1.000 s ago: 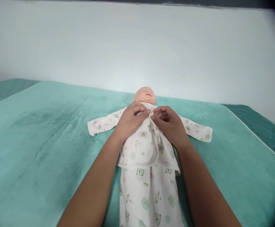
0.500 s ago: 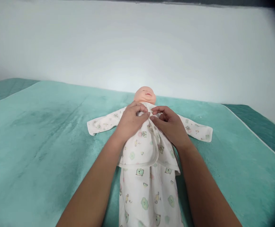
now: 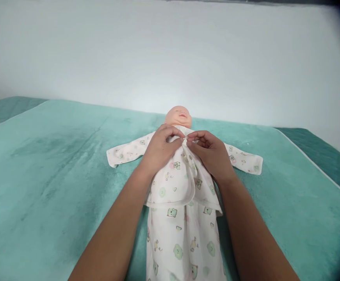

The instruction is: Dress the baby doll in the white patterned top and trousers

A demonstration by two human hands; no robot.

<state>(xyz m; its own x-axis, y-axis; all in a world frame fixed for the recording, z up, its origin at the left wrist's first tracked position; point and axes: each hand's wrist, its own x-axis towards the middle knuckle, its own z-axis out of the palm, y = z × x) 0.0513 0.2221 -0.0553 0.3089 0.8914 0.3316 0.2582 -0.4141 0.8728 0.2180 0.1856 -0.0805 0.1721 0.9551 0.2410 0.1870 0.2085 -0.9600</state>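
Note:
A baby doll point(image 3: 178, 116) lies on its back, head away from me. It wears a white long-sleeved baby shirt point(image 3: 170, 189) with small animal prints, its sleeves spread to both sides. Matching printed trousers point(image 3: 184, 242) cover the lower body. At the upper chest my left hand point(image 3: 165, 147) pinches the shirt's front edge between thumb and fingers. Facing it, my right hand point(image 3: 209, 153) pinches the other side of the same opening. The fingertips almost meet; any fastener between them is too small or hidden to make out. Below the hands the front edges overlap loosely.
A teal plush blanket point(image 3: 55, 187) with some creases spreads under the doll. Darker green quilted fabric point(image 3: 322, 152) shows at the right and far left. Behind the bed rises a white wall point(image 3: 170, 54).
My right fingers have closed in on the shirt edge, and both hands' fingertips are nearer each other. The doll lies as before; the view has shifted slightly.

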